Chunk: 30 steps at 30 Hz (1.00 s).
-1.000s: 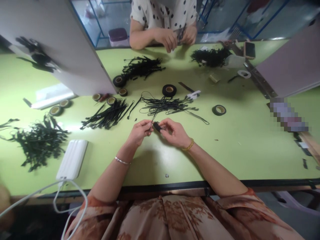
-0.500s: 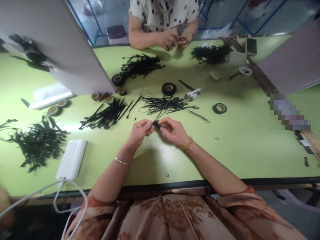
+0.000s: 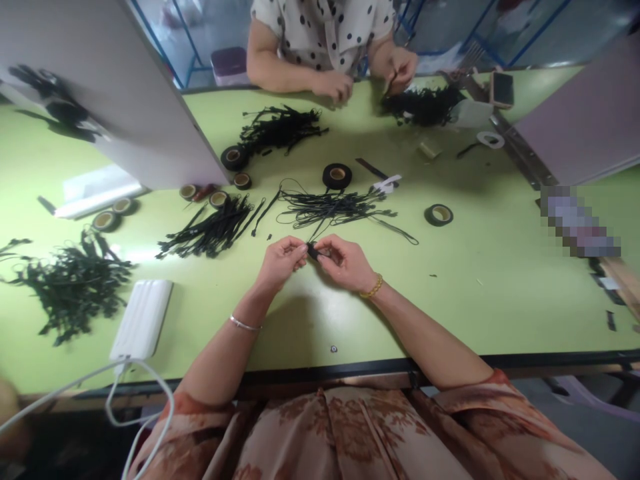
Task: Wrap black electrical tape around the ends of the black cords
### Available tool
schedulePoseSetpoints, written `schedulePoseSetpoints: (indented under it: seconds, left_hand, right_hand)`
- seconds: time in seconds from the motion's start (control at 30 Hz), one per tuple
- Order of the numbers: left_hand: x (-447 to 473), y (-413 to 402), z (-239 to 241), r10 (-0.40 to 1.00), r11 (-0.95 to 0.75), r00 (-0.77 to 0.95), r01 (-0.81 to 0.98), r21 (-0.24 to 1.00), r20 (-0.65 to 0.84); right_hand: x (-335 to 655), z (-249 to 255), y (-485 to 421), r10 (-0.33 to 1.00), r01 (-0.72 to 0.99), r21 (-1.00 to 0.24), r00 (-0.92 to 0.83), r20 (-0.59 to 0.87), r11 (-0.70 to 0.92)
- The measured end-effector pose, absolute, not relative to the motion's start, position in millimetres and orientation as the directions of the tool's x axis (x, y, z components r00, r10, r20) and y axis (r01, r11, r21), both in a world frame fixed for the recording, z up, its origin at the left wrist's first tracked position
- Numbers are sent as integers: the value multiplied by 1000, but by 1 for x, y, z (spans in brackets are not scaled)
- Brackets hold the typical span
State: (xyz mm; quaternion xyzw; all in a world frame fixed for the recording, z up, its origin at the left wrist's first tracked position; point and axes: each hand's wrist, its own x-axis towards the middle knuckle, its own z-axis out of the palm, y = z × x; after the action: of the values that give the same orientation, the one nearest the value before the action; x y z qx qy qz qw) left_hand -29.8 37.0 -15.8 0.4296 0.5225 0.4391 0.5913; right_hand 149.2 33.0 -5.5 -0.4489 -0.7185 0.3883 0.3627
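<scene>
My left hand [image 3: 280,261] and my right hand [image 3: 345,261] meet over the green table [image 3: 490,293], both pinched on a small black piece [image 3: 313,251] at the end of a thin black cord. The cord runs up to a loose bundle of black cords [image 3: 335,208] just beyond my fingers. A tidier pile of black cords [image 3: 213,228] lies to the left of that bundle. A black tape roll [image 3: 337,176] stands behind the bundle.
Across the table a person in a dotted top reaches a hand [image 3: 400,67] into another black pile [image 3: 423,107]. A white power bank [image 3: 143,320] with a cable lies near left. Small tape rolls [image 3: 439,215] and a grey divider panel [image 3: 125,100] stand around.
My hands have barely moved, still working the small black piece. The person opposite has spread their hands apart, one reaching right into the black pile.
</scene>
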Motion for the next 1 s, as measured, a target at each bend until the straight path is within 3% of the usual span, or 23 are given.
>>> schedulePoseSetpoints:
  seconds: [0.37,0.6,0.8,1.0]
  left_hand:
    - [-25,35,-17,986,136,99,-52,989,-130]
    - [-26,37,-21,987,159,20,40,986,-160]
    - [-24,35,-21,989,149,5,-11,989,-149]
    - [-21,34,-18,991,130,64,-151,980,-121]
  right_hand:
    - [150,-9,34,944,365,-897,-298,141,249]
    - [148,-9,33,943,356,-900,-299,143,250]
    - [145,-11,33,961,352,-917,-258,98,188]
    - [140,-15,37,976,135,-991,-215,-27,3]
